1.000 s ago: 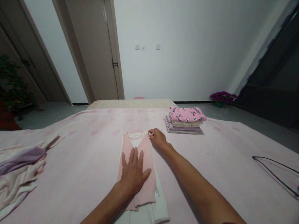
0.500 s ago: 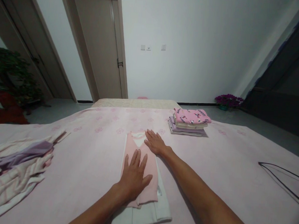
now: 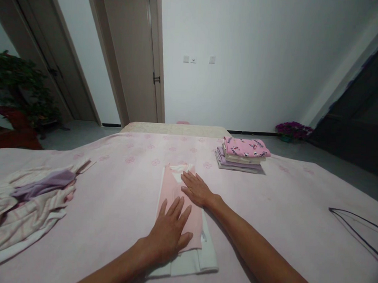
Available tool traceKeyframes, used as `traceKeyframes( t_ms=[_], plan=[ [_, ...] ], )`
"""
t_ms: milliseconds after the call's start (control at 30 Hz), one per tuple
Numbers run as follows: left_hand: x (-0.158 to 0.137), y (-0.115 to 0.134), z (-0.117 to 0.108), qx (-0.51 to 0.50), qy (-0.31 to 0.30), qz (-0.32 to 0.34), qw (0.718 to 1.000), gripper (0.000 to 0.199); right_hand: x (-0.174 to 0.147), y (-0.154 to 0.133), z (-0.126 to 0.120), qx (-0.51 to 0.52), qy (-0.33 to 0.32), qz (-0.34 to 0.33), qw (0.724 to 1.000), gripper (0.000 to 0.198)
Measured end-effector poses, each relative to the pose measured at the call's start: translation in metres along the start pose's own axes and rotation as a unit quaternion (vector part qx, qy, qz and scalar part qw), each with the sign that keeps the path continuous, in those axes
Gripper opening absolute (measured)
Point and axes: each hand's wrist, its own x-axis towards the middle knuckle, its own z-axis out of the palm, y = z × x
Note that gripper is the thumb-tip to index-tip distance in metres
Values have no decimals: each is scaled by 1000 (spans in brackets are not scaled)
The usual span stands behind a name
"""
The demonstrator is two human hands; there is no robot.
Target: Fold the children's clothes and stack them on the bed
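A narrow folded garment lies in front of me, its pink top (image 3: 192, 230) with a white neckline over a pale white-green lower part (image 3: 185, 264). My left hand (image 3: 169, 231) rests palm down on the lower half of the pink fabric, fingers spread. Farther up, near the neckline on the right side, my right hand (image 3: 196, 188) also lies flat on the cloth with its fingers stretched out. Neither hand grips anything. Parts of the garment are hidden under both hands.
Beyond my right hand stands a stack of folded clothes (image 3: 246, 148), pink printed cloth on top. Crumpled clothes (image 3: 30, 205) lie at the left. A thin black looped object (image 3: 355, 228) is at the right edge. Everything lies on a pink floral sheet (image 3: 116, 205).
My right hand has slid slightly down the garment from its upper corner. My left hand has shifted a little toward me along the cloth. The whole view has moved slightly.
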Motion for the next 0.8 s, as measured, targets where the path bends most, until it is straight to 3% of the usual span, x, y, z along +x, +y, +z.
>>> traceKeyframes(
  t_ms=[133, 233, 400, 500, 567, 667, 733, 800],
  plan=[
    [-19, 7, -5, -2, -22, 18, 1000, 70, -8, -16, -3, -15, 23, -11, 1000, 65],
    [-26, 8, -6, -10, -29, 37, 999, 71, -21, -29, -3, -5, 1, -50, 999, 64],
    [-41, -2, -2, -36, -19, 121, 992, 72, -39, -39, -4, -2, -7, -68, 998, 63],
    [-50, -9, 2, -93, 22, 154, 983, 56, -45, -42, -4, 1, -9, -87, 996, 62],
    [-51, -13, 4, -151, 83, 123, 977, 41, -48, -42, -2, 6, -8, -98, 995, 61],
    [-40, -20, 1, -225, 166, 26, 960, 40, -49, -38, 5, 19, 20, -100, 995, 58],
    [-24, -27, -3, -216, 199, -6, 956, 38, -49, -34, 11, 20, 62, -91, 994, 57],
    [-6, -34, -7, -158, 202, 4, 966, 39, -49, -32, 16, 8, 94, -79, 992, 58]
  ],
)
